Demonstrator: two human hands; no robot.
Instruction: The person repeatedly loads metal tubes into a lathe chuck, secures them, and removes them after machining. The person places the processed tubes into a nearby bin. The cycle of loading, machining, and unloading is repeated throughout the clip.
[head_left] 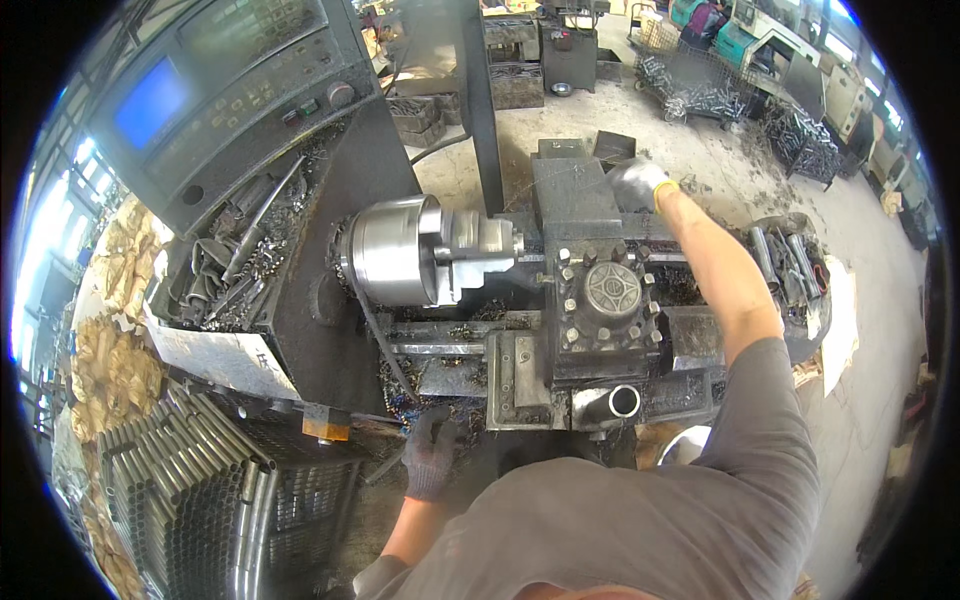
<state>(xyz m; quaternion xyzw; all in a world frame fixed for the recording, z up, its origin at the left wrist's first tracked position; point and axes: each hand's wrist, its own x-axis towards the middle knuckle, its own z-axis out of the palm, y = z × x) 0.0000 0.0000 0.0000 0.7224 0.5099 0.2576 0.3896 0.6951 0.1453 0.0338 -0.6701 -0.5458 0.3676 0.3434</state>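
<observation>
My left hand [430,455], in a dark grey glove, is low at the lathe's front edge beside a heap of metal chips [400,408]. Its fingers look stretched out, and I see nothing in them. Stretched across the machine, my right hand [638,186] wears a pale glove with a yellow cuff. It is behind the tool post [612,290], near a dark block [575,195]; motion blur hides its fingers. At the left of the tool post, the bright steel chuck [395,250] has stepped jaws [480,235] around a short workpiece [518,245].
A control panel with a blue screen [152,103] rises at upper left. Below it lies a chip-filled tray [240,250]. Stacked steel tubes [180,470] stand at lower left. More tubes [785,265] lie right of the machine. Wire baskets of parts [690,85] are farther back.
</observation>
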